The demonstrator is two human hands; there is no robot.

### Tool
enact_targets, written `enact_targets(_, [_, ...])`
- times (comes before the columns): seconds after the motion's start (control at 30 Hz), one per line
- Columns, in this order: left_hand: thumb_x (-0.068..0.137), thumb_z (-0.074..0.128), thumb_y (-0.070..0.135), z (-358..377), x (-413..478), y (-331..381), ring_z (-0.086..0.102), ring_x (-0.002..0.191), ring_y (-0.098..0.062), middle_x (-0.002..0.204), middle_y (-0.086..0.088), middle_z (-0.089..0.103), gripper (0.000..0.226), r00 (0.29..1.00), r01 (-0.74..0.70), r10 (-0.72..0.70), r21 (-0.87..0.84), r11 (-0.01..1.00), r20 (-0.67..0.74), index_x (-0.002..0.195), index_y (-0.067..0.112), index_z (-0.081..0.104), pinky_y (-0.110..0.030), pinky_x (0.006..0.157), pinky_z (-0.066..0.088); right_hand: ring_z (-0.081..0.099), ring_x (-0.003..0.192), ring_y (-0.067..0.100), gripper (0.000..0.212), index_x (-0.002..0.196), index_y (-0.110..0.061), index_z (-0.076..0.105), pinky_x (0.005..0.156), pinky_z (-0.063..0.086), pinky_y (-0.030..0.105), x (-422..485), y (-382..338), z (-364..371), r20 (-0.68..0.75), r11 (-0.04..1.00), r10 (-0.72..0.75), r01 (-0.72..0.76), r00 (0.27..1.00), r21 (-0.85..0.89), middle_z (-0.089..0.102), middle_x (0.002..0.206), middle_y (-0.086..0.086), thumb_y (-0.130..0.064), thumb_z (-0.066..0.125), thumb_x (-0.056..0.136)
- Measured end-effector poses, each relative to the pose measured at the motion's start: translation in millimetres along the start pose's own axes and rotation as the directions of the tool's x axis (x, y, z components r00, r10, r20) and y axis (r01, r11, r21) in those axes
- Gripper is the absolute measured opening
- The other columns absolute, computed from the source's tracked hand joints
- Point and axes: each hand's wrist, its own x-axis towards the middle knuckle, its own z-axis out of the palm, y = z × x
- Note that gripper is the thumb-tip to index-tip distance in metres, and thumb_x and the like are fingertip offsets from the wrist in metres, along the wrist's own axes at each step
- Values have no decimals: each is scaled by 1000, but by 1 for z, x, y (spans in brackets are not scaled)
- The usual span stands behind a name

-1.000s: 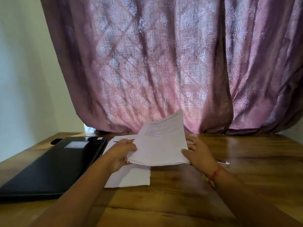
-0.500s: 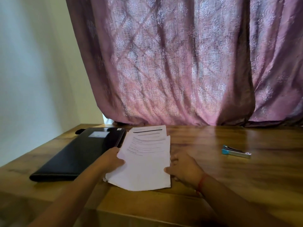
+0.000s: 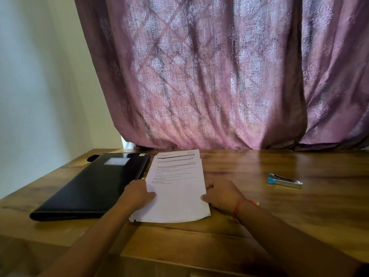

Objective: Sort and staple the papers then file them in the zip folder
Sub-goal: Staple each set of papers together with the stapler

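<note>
A stack of white printed papers (image 3: 176, 186) lies flat on the wooden table (image 3: 279, 212), its sheets slightly fanned at the top and bottom edges. My left hand (image 3: 137, 193) holds the stack's left edge, thumb on top of the sheets. My right hand (image 3: 221, 193) holds the right edge, thumb tip on the paper. A black zip folder (image 3: 93, 186) lies shut just left of the papers. A small blue and silver stapler (image 3: 284, 180) lies on the table to the right, apart from both hands.
A purple patterned curtain (image 3: 219, 76) hangs behind the table's far edge. A pale wall (image 3: 40, 76) is at the left. The table's near edge runs below my forearms.
The raised papers came down flat onto the table and now lie in one stack. Both hands stayed at its side edges. The view shifted, bringing the stapler into sight.
</note>
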Motion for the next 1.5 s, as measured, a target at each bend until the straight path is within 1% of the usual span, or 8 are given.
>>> enact_targets(0.27, [99,50,55,9,21,-1,56,118,-22,130,-6,60,52,996,29,-10,208,978,-92,132,16,53,-33,102,45,63,89,19,16,72,-23,60,79,53,33,17,6,-9,-17,996,-26,24,1000,-87,70,99,4,-27,67,86])
enact_targets(0.4, [96,51,60,13,25,8,49,127,-22,140,-3,52,58,968,-71,135,286,956,-212,138,21,46,-35,103,46,56,109,30,34,113,-17,64,92,46,34,39,47,-43,-249,877,-32,-92,968,-471,59,121,10,-38,60,87])
enact_targets(0.47, [96,52,58,13,28,15,48,131,-22,146,-3,50,59,930,-146,240,320,936,-277,142,21,44,-36,105,46,53,113,31,40,116,-18,60,96,45,36,48,76,-64,-281,780,12,-185,960,-598,55,123,11,-44,59,86])
enact_targets(0.67, [96,56,53,13,40,46,46,137,-22,152,-2,48,63,875,-304,410,370,878,-255,148,19,44,-40,112,40,60,111,29,47,111,-20,66,92,48,33,43,130,-108,-210,740,168,-264,963,-618,65,121,8,-54,64,80])
enact_targets(0.97, [98,48,59,33,53,78,38,145,-23,159,-1,40,68,906,-318,386,324,891,-174,154,21,36,-42,119,29,63,101,29,27,105,-13,68,71,37,25,39,153,-120,-112,830,213,-240,971,-503,68,113,13,-35,66,89])
enact_targets(1.13, [99,47,59,36,55,85,36,146,-23,160,-1,37,69,909,-336,390,298,894,-145,155,21,34,-42,120,27,62,100,30,21,97,-18,63,69,36,27,39,146,-118,-206,840,137,-224,969,-494,68,109,12,-38,62,92])
enact_targets(1.27, [97,50,59,29,64,79,40,143,-21,157,0,42,66,912,-337,382,261,905,-149,152,22,38,-41,118,30,61,94,33,28,102,-21,48,78,48,37,58,120,-98,-246,976,46,-96,968,-195,64,102,10,-46,59,93])
enact_targets(1.5, [98,52,56,-1,79,55,44,138,-23,152,-2,48,63,922,-303,347,240,922,-171,148,19,43,-40,112,37,56,82,19,32,118,-16,56,70,40,28,106,24,-59,-75,988,-152,152,986,0,62,101,3,-40,54,98])
